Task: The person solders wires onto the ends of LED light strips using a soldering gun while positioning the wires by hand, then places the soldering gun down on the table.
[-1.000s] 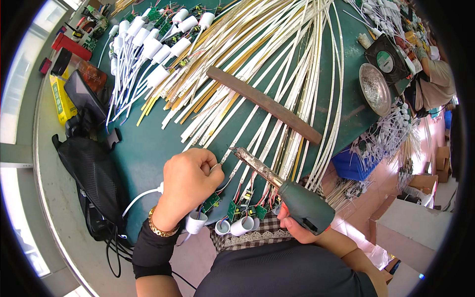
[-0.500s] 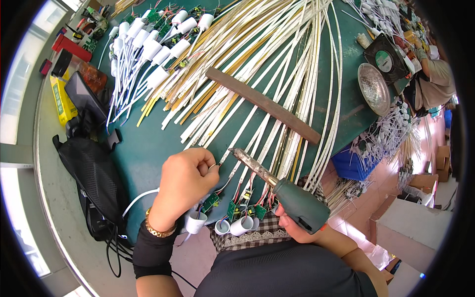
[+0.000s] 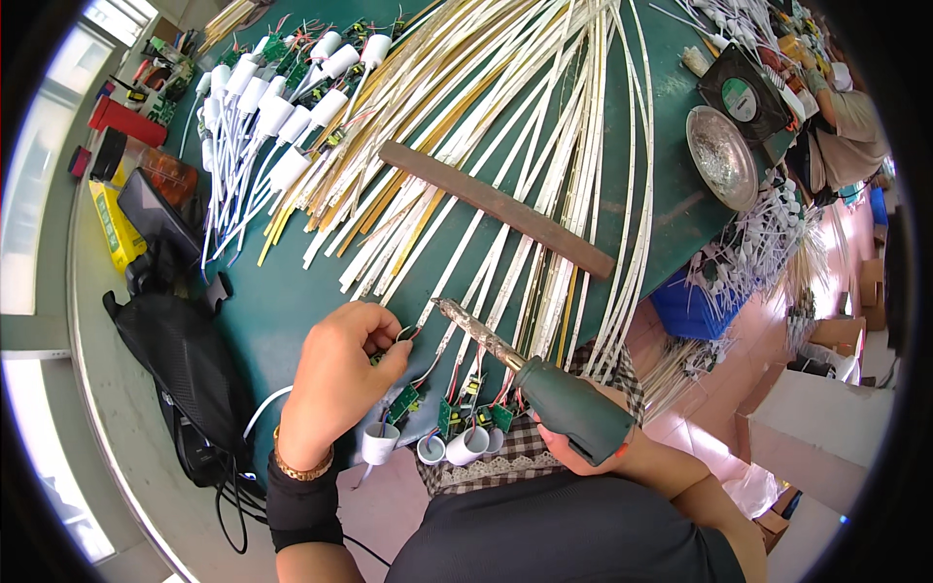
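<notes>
My left hand (image 3: 342,374) is closed, with thumb and fingertips pinching thin wires; a bit of green, perhaps a small circuit board, shows between the fingers. In my right hand (image 3: 569,442) is a soldering iron (image 3: 573,408) with a dark green handle. Its blackened tip points left, close to the end of a white LED strip just right of my left fingertips. Below, along the table's near edge, lie several green circuit boards (image 3: 450,416) wired to strips and to white plastic caps (image 3: 381,443). A brown bar (image 3: 496,207) lies across the fanned-out LED strips (image 3: 466,126).
White caps with cables (image 3: 253,95) are heaped at far left. A black bag (image 3: 180,364) and yellow package (image 3: 117,223) line the left edge. At right are a metal bowl (image 3: 721,160), black fan (image 3: 743,97), blue crate (image 3: 685,303) and another person (image 3: 850,141).
The view has shifted slightly, so the table's things appear further left. My left hand sits a little lower, and a bit of green now shows between its fingers. The iron stays close by.
</notes>
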`<act>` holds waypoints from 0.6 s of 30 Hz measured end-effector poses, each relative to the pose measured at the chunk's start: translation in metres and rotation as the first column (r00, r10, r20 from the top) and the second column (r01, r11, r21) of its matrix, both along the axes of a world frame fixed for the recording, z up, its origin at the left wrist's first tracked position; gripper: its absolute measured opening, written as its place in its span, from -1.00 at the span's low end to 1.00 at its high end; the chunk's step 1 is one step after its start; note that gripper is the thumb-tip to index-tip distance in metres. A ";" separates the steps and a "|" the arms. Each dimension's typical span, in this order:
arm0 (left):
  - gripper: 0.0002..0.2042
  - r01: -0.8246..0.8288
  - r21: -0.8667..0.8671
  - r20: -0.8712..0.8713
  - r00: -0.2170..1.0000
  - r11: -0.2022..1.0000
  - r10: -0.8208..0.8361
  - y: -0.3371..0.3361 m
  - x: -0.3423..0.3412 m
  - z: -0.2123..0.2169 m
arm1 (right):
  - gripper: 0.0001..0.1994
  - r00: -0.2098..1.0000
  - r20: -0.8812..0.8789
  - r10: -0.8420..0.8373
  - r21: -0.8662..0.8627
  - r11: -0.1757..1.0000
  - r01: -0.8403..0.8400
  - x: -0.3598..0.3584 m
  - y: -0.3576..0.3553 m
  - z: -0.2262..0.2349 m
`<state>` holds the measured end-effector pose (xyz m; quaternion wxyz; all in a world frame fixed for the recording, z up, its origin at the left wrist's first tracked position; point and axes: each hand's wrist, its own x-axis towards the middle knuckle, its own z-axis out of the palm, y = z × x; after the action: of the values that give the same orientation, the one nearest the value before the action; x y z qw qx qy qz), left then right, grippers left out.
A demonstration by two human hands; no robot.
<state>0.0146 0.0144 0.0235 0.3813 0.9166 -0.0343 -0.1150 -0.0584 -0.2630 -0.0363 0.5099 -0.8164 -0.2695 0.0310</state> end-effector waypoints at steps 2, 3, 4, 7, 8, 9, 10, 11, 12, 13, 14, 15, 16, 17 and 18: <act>-0.87 0.002 0.037 0.014 1.000 0.999 -0.002 0.000 -0.001 0.000 | -0.64 0.999 -0.053 0.003 -0.012 1.000 -0.003 -0.004 -0.004 -0.005; -0.87 -0.002 0.034 0.014 1.000 0.999 0.001 -0.001 -0.002 0.000 | -0.64 0.995 -0.104 0.006 -0.025 1.000 -0.009 -0.006 -0.005 -0.008; -0.87 -0.002 0.029 0.015 1.000 1.000 0.001 -0.001 -0.001 -0.001 | -0.64 0.994 -0.105 0.003 -0.025 1.000 -0.006 -0.009 -0.005 -0.013; -0.89 -0.004 -0.007 0.007 1.000 1.000 0.004 -0.001 0.000 0.001 | -0.62 0.935 -0.354 -0.005 0.110 0.993 0.047 -0.011 -0.003 -0.021; -0.89 -0.006 -0.006 0.005 1.000 1.000 0.006 -0.001 0.000 0.001 | -0.67 0.966 -0.256 0.032 0.070 0.997 -0.014 -0.010 -0.004 -0.020; -0.90 -0.008 0.003 0.020 1.000 1.000 0.008 -0.001 0.000 0.001 | -0.68 0.985 -0.156 0.074 0.024 0.997 -0.071 -0.008 -0.005 -0.019; -0.91 -0.009 0.012 0.036 0.999 1.000 0.009 -0.001 0.000 0.001 | -0.68 0.985 -0.156 0.074 0.025 0.997 -0.071 -0.008 -0.004 -0.016; -0.91 -0.009 0.013 0.036 0.999 1.000 0.008 -0.001 0.000 0.001 | -0.68 0.978 -0.199 0.057 0.053 0.997 -0.047 -0.007 -0.003 -0.012; -0.91 -0.011 0.013 0.061 0.998 1.000 0.010 -0.002 0.000 0.002 | -0.68 0.970 -0.241 0.041 0.080 0.997 -0.022 -0.007 -0.003 -0.010; -0.92 -0.011 0.013 0.085 0.996 1.000 0.010 -0.002 0.000 0.002 | -0.68 0.969 -0.242 0.039 0.081 0.997 -0.020 -0.007 -0.003 -0.011; -0.92 -0.010 0.014 0.084 0.996 1.000 0.009 -0.002 0.000 0.003 | -0.69 0.976 -0.212 0.045 0.064 0.997 -0.032 -0.008 -0.004 -0.014; -0.92 -0.039 0.005 0.040 0.998 0.999 0.039 -0.002 0.000 0.004 | -0.69 0.982 -0.181 0.051 0.047 0.998 -0.043 -0.008 -0.004 -0.017; -0.92 -0.068 -0.003 -0.005 0.998 0.998 0.068 -0.003 0.000 0.004 | -0.69 0.982 -0.182 0.050 0.049 0.998 -0.042 -0.008 -0.004 -0.020; -0.92 -0.066 -0.002 -0.005 0.998 0.998 0.066 -0.003 0.000 0.004 | -0.64 0.985 -0.168 0.032 0.089 0.996 -0.017 -0.008 -0.003 -0.024; -0.93 -0.081 -0.012 0.004 0.997 0.997 0.081 -0.004 0.001 0.005 | -0.58 0.988 -0.156 0.013 0.129 0.992 0.008 -0.008 -0.002 -0.025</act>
<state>0.0152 0.0101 0.0282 0.3911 0.9152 0.0012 -0.0972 -0.0666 -0.2654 -0.0612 0.5811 -0.7763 -0.2313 0.0780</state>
